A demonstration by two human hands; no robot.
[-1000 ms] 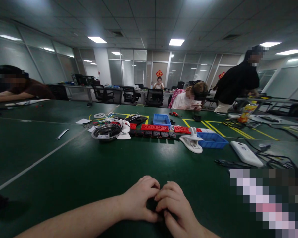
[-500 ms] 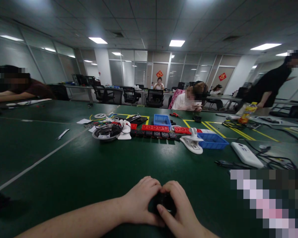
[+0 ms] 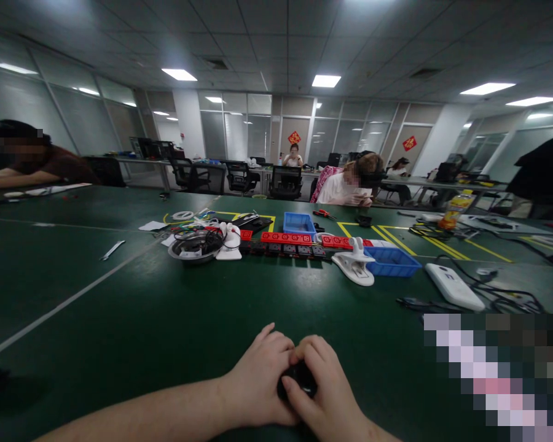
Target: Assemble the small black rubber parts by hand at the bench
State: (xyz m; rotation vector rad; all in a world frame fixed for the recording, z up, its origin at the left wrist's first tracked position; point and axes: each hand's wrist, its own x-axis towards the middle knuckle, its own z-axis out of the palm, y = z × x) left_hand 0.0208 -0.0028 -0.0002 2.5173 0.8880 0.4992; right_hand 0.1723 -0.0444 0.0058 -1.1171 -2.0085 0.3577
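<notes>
Both of my hands rest together on the green table [image 3: 133,331] near its front edge. My left hand [image 3: 258,377] is curled, fingers closed against a small black object [image 3: 298,379]. My right hand [image 3: 325,393] wraps round the same black object from the right, thumb pressed on it. Most of the object is hidden between the fingers, and I cannot make out what it is.
Farther back lie a metal bowl of cables [image 3: 194,245], a row of red and black power strips [image 3: 288,243], two blue bins [image 3: 391,261], a white clip stand [image 3: 354,267], a white device [image 3: 454,285] and a wrench [image 3: 112,250]. Other people sit at the far side and left.
My fingers shifted, exposing the small black object between my hands. The standing person in black walked off to the right edge of view.
</notes>
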